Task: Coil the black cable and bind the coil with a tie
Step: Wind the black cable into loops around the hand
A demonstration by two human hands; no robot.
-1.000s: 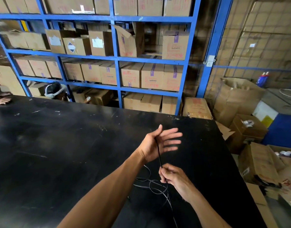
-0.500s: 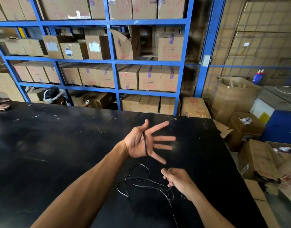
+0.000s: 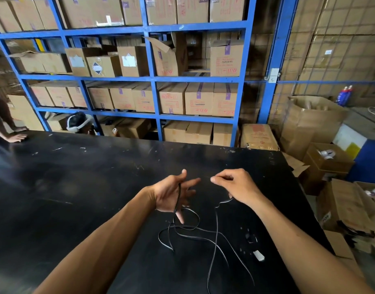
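Note:
A thin black cable (image 3: 195,232) lies in loose loops on the black table (image 3: 76,187), below and between my hands. My left hand (image 3: 174,194) is held palm up with its fingers spread, and a strand of the cable runs across the palm between thumb and fingers. My right hand (image 3: 235,185) is raised to the right of it, thumb and forefinger pinched on the cable, which hangs down from under that hand. A small plug end (image 3: 258,255) rests on the table near my right forearm. No tie is visible.
Blue shelving (image 3: 154,79) full of cardboard boxes stands behind the table. Open boxes (image 3: 326,164) crowd the floor past the table's right edge. Another person's hand (image 3: 17,137) rests on the far left edge; a head with a headset (image 3: 78,124) shows behind it.
My right hand has risen from low beside the loops up to the level of the left hand, drawing the cable with it. The left hand has tilted lower with a strand still across its palm.

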